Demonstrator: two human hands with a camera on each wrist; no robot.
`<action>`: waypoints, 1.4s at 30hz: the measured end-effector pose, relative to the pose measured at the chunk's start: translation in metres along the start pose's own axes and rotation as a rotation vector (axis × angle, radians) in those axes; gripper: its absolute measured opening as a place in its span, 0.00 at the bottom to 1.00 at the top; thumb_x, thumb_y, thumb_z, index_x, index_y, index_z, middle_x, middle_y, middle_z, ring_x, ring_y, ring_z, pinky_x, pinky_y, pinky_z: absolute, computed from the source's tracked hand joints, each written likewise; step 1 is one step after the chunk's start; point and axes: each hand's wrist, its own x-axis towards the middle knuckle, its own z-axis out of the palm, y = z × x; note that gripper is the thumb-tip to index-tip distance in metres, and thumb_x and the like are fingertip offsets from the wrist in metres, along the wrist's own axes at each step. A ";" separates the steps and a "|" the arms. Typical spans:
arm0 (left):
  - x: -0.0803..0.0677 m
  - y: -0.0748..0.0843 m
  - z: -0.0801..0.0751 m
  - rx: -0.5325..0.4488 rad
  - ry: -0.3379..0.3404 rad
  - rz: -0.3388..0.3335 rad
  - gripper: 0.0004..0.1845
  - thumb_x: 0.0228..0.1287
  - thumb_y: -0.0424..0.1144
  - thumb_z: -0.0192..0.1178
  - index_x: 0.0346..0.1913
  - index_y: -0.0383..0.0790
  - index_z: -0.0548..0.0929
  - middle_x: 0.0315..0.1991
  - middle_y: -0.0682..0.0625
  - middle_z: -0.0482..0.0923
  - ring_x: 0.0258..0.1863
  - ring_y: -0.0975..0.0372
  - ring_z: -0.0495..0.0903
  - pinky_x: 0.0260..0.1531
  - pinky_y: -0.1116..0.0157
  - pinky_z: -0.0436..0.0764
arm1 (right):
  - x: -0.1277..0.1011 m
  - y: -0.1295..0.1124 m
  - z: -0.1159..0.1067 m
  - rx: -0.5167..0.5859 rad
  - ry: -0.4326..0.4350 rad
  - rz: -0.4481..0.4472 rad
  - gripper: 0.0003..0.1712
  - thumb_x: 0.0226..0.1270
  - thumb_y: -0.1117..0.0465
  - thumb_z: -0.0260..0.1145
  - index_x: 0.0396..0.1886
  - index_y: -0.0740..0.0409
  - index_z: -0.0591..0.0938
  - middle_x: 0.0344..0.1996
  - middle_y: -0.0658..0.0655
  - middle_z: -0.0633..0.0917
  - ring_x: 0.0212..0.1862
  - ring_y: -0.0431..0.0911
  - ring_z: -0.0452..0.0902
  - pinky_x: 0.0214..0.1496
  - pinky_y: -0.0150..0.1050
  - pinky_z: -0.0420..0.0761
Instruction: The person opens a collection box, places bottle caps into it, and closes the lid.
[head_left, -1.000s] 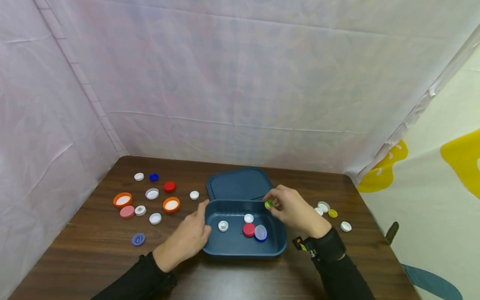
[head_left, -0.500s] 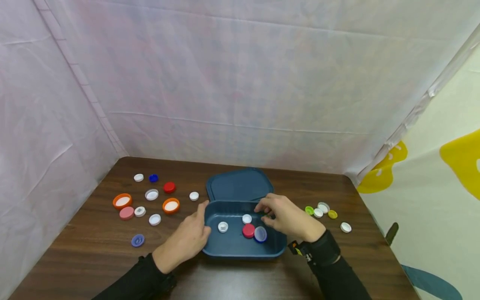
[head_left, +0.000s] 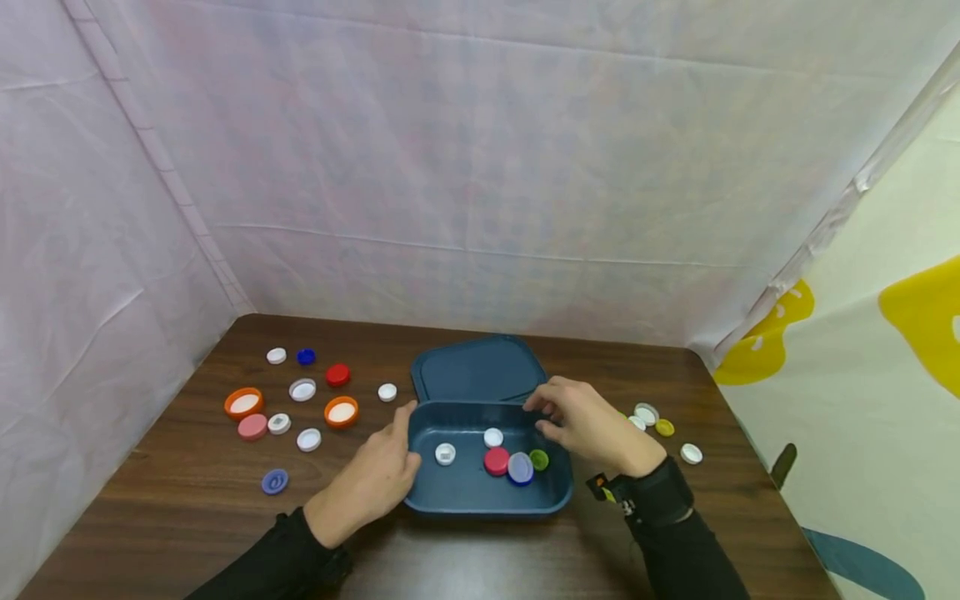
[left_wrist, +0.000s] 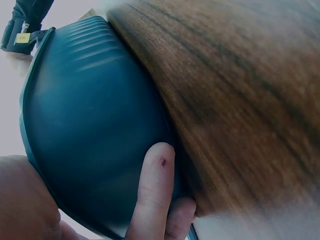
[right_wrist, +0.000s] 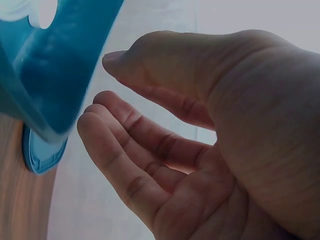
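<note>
— Left hand (head_left: pixel 375 483)?
— Gripping the dark blue tub (head_left: pixel 480 497) at its 9 o'clock wall, thumb on the rim, fingers (left_wrist: pixel 152 195) curled against the outside.

— Right hand (head_left: pixel 592 425)?
— Hovering over the tub's 3 o'clock rim, fingers (right_wrist: pixel 130 150) loosely bent, holding nothing.

— In the tub?
— Green cap (head_left: pixel 538 459) toward 3 o'clock, touching a blue-rimmed cap (head_left: pixel 521 468); beside that a red cap (head_left: pixel 497 461); two white caps (head_left: pixel 492 437) toward the centre and 9 o'clock.

— Around it?
— Tub lid (head_left: pixel 480 368) lying flat at 12 o'clock. At 9 to 10 o'clock on the wooden table (head_left: pixel 187 500), scattered caps, among them two orange-rimmed lids (head_left: pixel 341 411). At 3 o'clock, a yellow cap (head_left: pixel 664 427) and white ones.
</note>
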 end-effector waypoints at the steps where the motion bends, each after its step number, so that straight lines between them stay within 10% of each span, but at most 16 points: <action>1: 0.000 0.000 0.000 0.001 0.002 0.002 0.39 0.77 0.29 0.61 0.88 0.26 0.64 0.72 0.23 0.83 0.59 0.46 0.92 0.60 0.42 0.93 | -0.001 0.001 -0.001 0.004 0.006 0.009 0.14 0.80 0.68 0.77 0.60 0.58 0.93 0.54 0.57 0.92 0.53 0.46 0.90 0.56 0.42 0.94; 22: -0.001 0.000 0.001 0.010 0.014 0.013 0.39 0.76 0.29 0.61 0.87 0.26 0.64 0.72 0.23 0.84 0.54 0.47 0.92 0.57 0.43 0.94 | -0.014 0.055 -0.026 -0.024 0.118 0.177 0.16 0.78 0.70 0.77 0.61 0.59 0.92 0.55 0.60 0.92 0.52 0.50 0.90 0.56 0.52 0.93; 42: 0.000 0.000 0.001 0.008 0.017 0.012 0.39 0.76 0.29 0.61 0.87 0.26 0.65 0.73 0.23 0.83 0.55 0.47 0.92 0.57 0.43 0.94 | -0.057 0.139 -0.043 -0.002 0.011 0.430 0.26 0.81 0.67 0.74 0.75 0.68 0.85 0.70 0.77 0.88 0.63 0.70 0.90 0.57 0.61 0.91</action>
